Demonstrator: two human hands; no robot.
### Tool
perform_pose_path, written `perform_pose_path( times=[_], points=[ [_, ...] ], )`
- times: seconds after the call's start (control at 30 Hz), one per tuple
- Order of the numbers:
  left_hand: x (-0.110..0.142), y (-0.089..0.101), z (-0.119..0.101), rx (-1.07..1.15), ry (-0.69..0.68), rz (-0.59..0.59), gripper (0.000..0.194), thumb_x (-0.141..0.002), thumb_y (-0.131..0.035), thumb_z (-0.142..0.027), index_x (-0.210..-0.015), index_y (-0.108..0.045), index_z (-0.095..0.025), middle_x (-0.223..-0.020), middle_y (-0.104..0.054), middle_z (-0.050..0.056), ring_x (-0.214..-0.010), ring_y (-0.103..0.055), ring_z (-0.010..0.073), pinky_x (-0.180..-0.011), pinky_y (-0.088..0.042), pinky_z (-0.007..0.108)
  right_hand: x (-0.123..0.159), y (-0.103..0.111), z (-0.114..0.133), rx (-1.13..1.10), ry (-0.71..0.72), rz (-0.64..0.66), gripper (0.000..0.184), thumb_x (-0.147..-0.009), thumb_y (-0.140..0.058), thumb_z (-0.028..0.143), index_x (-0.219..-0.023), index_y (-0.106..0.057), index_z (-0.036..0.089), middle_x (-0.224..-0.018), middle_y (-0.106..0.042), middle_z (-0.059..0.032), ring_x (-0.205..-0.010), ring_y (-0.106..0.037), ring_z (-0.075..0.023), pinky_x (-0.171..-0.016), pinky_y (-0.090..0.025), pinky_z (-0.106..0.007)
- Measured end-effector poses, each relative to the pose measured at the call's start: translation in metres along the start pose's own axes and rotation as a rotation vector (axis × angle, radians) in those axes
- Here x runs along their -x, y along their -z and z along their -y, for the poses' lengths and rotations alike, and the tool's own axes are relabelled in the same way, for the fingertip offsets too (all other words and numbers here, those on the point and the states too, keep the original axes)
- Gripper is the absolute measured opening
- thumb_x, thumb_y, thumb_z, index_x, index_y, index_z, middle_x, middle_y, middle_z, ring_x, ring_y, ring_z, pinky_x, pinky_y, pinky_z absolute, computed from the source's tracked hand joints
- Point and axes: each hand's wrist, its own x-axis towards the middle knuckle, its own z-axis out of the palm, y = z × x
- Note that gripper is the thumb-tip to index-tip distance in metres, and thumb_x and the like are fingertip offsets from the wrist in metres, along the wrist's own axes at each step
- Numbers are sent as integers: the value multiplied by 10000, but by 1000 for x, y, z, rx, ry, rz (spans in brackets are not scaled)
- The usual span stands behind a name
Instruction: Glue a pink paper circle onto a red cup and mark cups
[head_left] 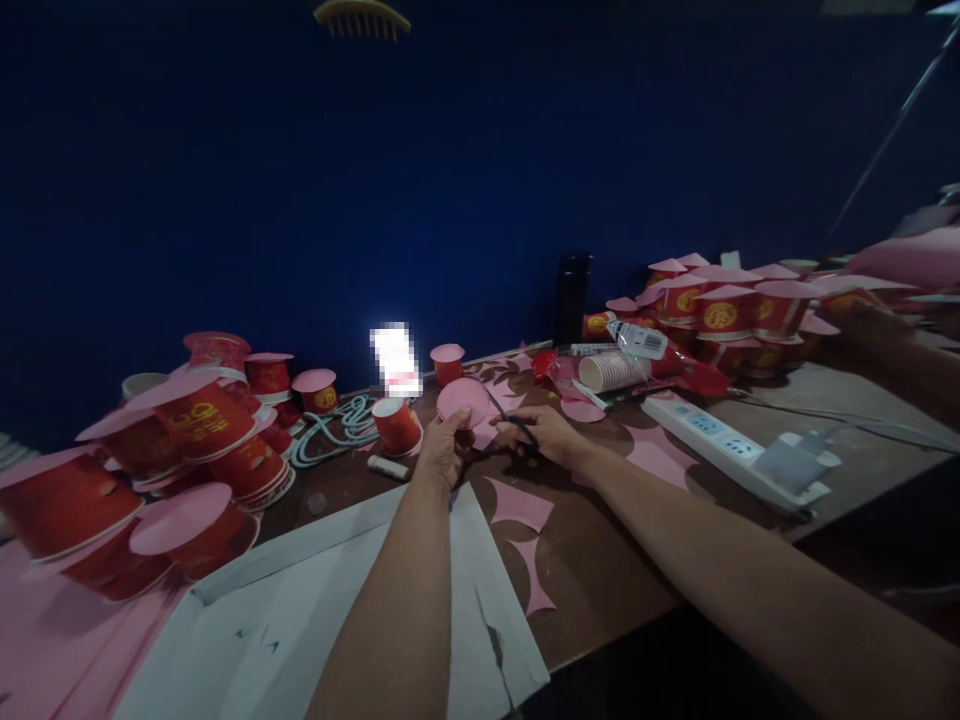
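a round pink paper piece (460,399) is held in the left hand (444,448), fingers closed on its near edge, above the desk (600,560); a pair of dark scissors (531,436) is gripped in the fingers of the right hand (541,434), blades directed toward the pink piece. pink paper scraps (523,503) are scattered on the desk beside and beyond the hands. a red cup with its opening exposed (397,427) is seen just left of the left hand, with a small white tube (388,468) lying near it. a pink-topped red cup (448,365) is placed beyond the held piece. a white tray-like board (300,600) is partly covered by the left forearm. a white power strip (720,440) is located on the right, with stacked pink-topped red cups (724,312) beyond it
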Motion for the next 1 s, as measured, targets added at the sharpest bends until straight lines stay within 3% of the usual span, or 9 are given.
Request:
perform_pose_path(
  times=[0.53, 1.0],
  points=[
    [-3, 1, 2, -3, 11, -22, 300, -584, -755, -236, -801, -571, -143, -545, -567, -29, -390, -482, 75, -390, -379, 188, 7, -3, 10, -30, -41, -9, 410, -706, -687, 507, -868, -682, 130, -581, -559, 10, -478, -496, -76, -372, -329, -156],
    [-1, 1, 2, -23, 25, -13, 334, -569, -772, -252, -816, -572, -148, -553, -567, -34, -398, -488, 77, -388, -376, 190, 4, -1, 7, 14, -11, -7, 423, -718, -684, 498, -933, -701, 134, -578, -567, 14, -471, -495, -70, -386, -339, -157]
  ],
)
